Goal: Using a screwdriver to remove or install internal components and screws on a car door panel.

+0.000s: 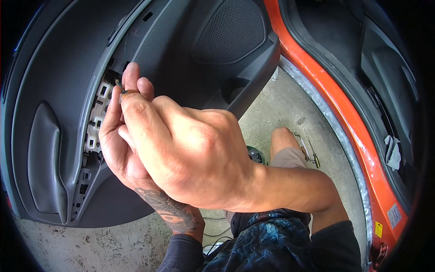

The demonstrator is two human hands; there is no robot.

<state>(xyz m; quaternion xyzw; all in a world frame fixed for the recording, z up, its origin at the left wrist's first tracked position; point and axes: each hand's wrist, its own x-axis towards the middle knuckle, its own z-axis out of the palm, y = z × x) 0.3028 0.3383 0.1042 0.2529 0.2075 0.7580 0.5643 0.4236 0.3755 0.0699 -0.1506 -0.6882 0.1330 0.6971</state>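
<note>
My right hand (195, 145) is closed in front of my left hand (118, 154), hiding much of it. At the right fingertips there is a small thin piece (119, 85), dark with a pale yellowish end; its kind is too small to tell. My left fingers curl around the same spot, their tips pointing up, and what they grip is partly hidden. Both hands are close to a black car door panel (167, 50). Beside them, a row of whitish plastic clip mounts (93, 143) shows in an uncovered strip of the panel.
A black door pull handle (45, 158) lies to the left, a speaker grille (233, 29) at the top. The orange door frame (326, 99) curves along the right. A screwdriver (316, 158) and a metal tool lie on the concrete floor (267, 109) near my knee, with a round container (256, 156) nearby.
</note>
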